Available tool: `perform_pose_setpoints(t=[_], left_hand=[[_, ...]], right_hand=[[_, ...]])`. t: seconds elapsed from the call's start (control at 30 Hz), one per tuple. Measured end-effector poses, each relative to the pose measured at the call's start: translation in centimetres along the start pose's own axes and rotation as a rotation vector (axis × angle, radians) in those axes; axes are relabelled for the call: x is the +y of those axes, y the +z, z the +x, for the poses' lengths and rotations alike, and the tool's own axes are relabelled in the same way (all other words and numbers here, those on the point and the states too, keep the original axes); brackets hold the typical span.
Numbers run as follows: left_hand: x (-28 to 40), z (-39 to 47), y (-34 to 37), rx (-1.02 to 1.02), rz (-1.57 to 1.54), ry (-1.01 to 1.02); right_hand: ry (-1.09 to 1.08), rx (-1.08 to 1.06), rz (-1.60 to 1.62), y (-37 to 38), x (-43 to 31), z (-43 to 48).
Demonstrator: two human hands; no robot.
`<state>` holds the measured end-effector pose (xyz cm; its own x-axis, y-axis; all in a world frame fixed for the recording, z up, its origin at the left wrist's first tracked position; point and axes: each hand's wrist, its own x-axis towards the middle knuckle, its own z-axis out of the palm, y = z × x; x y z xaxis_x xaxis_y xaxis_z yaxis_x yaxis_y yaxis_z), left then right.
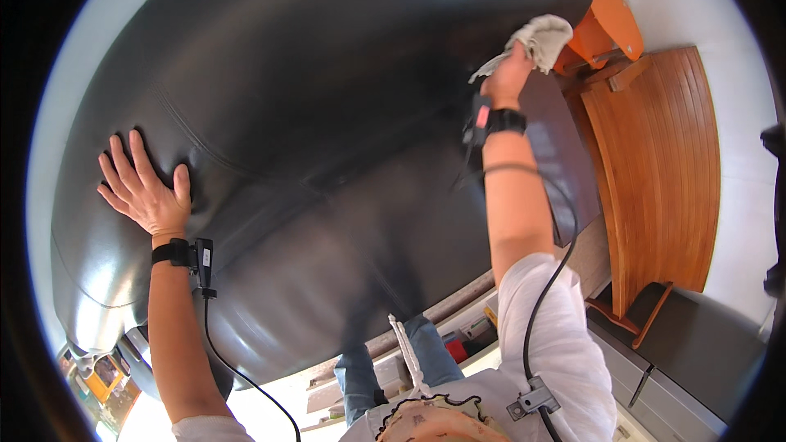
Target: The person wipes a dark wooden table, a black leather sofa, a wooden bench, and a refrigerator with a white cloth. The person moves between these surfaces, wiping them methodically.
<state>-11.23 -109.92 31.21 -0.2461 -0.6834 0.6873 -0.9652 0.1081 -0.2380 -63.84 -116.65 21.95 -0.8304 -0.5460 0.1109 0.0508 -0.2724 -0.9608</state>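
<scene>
A large dark leather sofa (344,43) fills most of the head view, with stitched seams across its back and seat. My left hand (150,196) lies flat on the leather at the left, fingers spread and holding nothing; the surface dimples near the thumb. Up at the right, my right hand (509,77) grips a crumpled off-white cloth (548,40) by the sofa's far right part. Part of the cloth stands up above my fingers, and its underside is hidden, so I cannot tell how much of it touches the leather.
A slatted wooden bench (657,178) and an orange chair (617,21) stand at the right, beyond the sofa's end. Below them is a grey cabinet (694,350). A black cable (574,221) loops along my right arm. Low shelving with small items (473,328) shows near my legs.
</scene>
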Motion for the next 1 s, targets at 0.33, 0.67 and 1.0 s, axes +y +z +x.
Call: perform_pose_setpoints(t=[0.33, 0.67, 1.0], left_hand=[[-0.1, 0.6, -1.8, -0.088, -0.044, -0.052], [-0.3, 0.3, -2.3, -0.171, -0.136, -0.143], [-0.7, 0.1, -1.7, -0.138, -0.140, -0.135]], right_hand=[[-0.978, -1.188, -0.454, 12.2, -11.4, -22.4], [-0.701, -0.603, -0.964, 15.9, -13.0, 1.6], [-1.108, -1.220, -0.825, 26.8, -14.0, -26.0]])
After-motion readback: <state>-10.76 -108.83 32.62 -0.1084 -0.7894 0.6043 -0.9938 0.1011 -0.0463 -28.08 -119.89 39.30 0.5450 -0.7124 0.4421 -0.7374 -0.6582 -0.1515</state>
